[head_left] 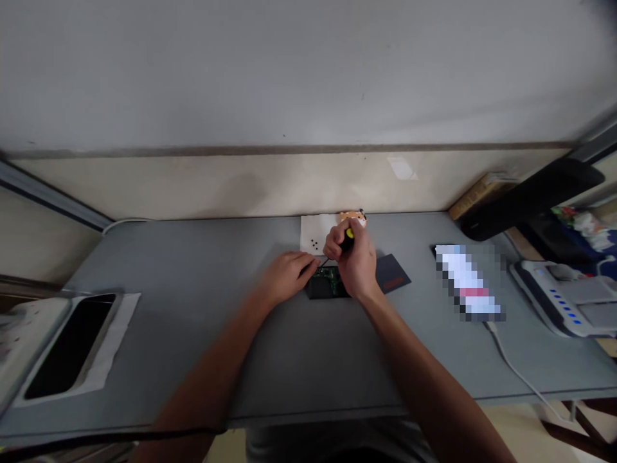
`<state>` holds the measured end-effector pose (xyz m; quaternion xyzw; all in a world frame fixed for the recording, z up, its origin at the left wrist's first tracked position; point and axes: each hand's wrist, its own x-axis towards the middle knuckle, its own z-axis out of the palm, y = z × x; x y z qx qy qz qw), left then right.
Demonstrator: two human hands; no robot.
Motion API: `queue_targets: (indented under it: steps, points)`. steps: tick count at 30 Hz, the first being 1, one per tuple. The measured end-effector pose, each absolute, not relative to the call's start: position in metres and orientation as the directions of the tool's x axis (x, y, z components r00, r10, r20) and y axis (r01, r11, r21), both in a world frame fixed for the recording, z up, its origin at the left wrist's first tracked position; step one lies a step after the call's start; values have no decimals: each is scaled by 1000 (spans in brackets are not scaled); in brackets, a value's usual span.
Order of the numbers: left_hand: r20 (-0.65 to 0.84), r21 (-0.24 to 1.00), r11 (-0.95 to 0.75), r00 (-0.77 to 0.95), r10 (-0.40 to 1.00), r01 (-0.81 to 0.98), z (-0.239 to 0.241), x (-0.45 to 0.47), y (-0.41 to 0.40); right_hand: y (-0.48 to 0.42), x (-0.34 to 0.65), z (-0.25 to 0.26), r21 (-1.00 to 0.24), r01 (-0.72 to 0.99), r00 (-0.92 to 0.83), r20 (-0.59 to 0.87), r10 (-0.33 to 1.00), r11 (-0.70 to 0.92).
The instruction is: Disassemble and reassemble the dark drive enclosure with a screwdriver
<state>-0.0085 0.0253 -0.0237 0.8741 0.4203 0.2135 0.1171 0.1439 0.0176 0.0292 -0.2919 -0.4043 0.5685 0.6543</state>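
Note:
My right hand (355, 260) is wrapped round a screwdriver (347, 240) with a black and yellow handle. Its thin shaft slants down to the left, toward the upper edge of a dark device with a green circuit board (328, 281). My left hand (290, 275) rests at the device's left side, fingers together near the screwdriver's tip; whether they pinch something there is hidden. Behind the device lies a white sheet (311, 230) with several small dark screws (314, 244) on it. Partly under my right wrist is a dark flat panel (393, 273) with red lettering.
A small orange figure (354, 215) stands behind my right hand. To the right are a lit phone (465, 280) on a cable, a white power strip (559, 299), a black cylindrical object (530, 196) and a book (482, 193). Another phone (72, 344) lies at the left.

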Motion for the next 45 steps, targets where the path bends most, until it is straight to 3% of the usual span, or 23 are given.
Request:
queue_targets:
  steps: [15, 45]
  points:
    - [293, 402, -627, 555, 779, 667, -22, -8, 24, 15, 143, 26, -865, -477, -12, 185, 983, 157]
    - [267, 394, -604, 542, 797, 693, -22, -9, 24, 14, 144, 29, -879, -435, 88, 172, 981, 193]
